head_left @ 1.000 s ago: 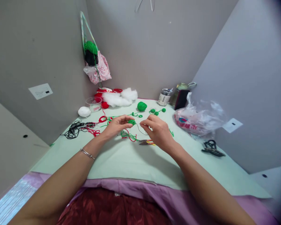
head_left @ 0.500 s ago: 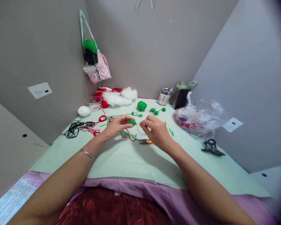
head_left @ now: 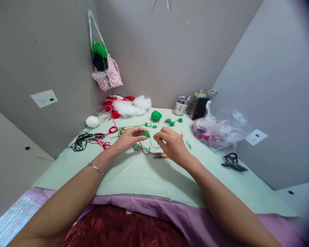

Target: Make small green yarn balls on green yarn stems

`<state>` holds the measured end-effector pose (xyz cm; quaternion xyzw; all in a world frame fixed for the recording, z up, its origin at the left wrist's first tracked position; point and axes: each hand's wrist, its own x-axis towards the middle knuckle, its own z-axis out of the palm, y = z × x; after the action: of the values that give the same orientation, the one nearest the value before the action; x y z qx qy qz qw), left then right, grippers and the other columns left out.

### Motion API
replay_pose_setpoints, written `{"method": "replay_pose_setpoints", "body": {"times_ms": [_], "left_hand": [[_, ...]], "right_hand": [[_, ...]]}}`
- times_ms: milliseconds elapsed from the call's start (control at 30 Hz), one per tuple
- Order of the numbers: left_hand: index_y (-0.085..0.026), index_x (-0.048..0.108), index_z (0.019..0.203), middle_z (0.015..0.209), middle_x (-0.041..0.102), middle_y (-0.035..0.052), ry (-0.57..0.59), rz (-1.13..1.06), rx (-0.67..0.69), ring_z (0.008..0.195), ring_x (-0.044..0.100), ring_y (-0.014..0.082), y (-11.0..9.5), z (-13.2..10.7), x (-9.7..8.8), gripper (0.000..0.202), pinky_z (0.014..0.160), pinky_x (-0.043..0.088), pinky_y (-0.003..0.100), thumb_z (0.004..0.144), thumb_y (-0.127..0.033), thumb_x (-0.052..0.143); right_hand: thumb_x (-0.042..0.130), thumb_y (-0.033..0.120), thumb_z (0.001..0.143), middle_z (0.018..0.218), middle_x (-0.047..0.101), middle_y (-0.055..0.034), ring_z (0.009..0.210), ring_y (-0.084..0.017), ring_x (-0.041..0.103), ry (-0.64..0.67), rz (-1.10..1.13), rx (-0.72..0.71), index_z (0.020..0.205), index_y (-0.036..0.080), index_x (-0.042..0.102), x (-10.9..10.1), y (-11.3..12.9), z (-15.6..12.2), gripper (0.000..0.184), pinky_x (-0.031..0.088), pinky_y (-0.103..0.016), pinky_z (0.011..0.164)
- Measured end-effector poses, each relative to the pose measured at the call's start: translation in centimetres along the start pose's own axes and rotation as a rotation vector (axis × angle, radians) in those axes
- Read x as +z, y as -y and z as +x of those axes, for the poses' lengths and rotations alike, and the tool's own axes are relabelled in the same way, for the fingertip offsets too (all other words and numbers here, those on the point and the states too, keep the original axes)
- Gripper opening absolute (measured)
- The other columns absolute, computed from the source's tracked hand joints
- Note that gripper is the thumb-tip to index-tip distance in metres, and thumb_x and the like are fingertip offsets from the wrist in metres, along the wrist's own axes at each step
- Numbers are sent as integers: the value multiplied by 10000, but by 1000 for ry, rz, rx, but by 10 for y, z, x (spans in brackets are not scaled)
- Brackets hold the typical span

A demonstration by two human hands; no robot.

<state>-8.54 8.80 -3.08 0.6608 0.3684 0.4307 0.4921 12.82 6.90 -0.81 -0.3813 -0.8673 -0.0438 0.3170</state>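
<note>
My left hand (head_left: 128,139) pinches a small green yarn piece (head_left: 145,134) between thumb and fingers, above the middle of the table. A thin dark thread (head_left: 151,142) hangs from that piece and curves toward my right hand (head_left: 172,143). The right fingertips are pressed together a short way to the right of the piece; whatever they pinch is too small to make out. Under the right hand lie scissors (head_left: 159,155), blades pointing left, handles mostly covered. Loose green and red yarn strands (head_left: 144,149) lie below the left fingertips.
Behind the hands sit a green yarn ball (head_left: 156,116), small green balls (head_left: 172,124) and white stuffing (head_left: 128,108). Tangled black yarn (head_left: 79,141) and a clear cup (head_left: 103,114) are left. A plastic bag (head_left: 218,130), a can (head_left: 181,106) and a black claw clip (head_left: 233,163) stand right.
</note>
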Motion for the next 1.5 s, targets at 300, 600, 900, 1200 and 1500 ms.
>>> {"method": "replay_pose_setpoints", "body": {"times_ms": [300,600,900,1200,1500], "left_hand": [[-173,676,1082,1012,689,67,51,-46,-36,888,623,176,1,-2,1,419,797,472,303,698,-319,762],[-168,627,961,864,667,16,37,-196,42,796,633,141,-7,-3,9,315,764,487,288,691,-246,770],[-147,633,942,871,674,25,38,-201,30,806,635,142,-3,-3,9,311,772,492,292,685,-244,780],[-142,644,923,875,691,27,76,-232,-5,801,640,140,-3,-3,9,299,775,498,287,673,-221,788],[-145,641,917,845,683,21,22,-226,-21,770,646,137,2,-2,15,284,761,498,285,696,-264,774]], "right_hand": [[528,200,905,758,564,-28,695,-142,505,27,205,90,831,207,681,4,-2,0,170,369,-269,648],[689,415,752,635,536,23,560,-93,409,121,959,417,748,165,628,11,-7,7,258,333,-234,518],[714,380,746,785,623,-24,696,-128,506,102,866,348,755,168,714,9,-19,7,212,394,-264,627],[697,338,782,756,577,-17,682,-126,488,197,861,277,839,189,761,3,-30,5,172,378,-269,629],[720,357,728,587,508,32,538,-90,414,146,1016,466,727,160,672,16,-23,6,203,333,-239,523]]}}
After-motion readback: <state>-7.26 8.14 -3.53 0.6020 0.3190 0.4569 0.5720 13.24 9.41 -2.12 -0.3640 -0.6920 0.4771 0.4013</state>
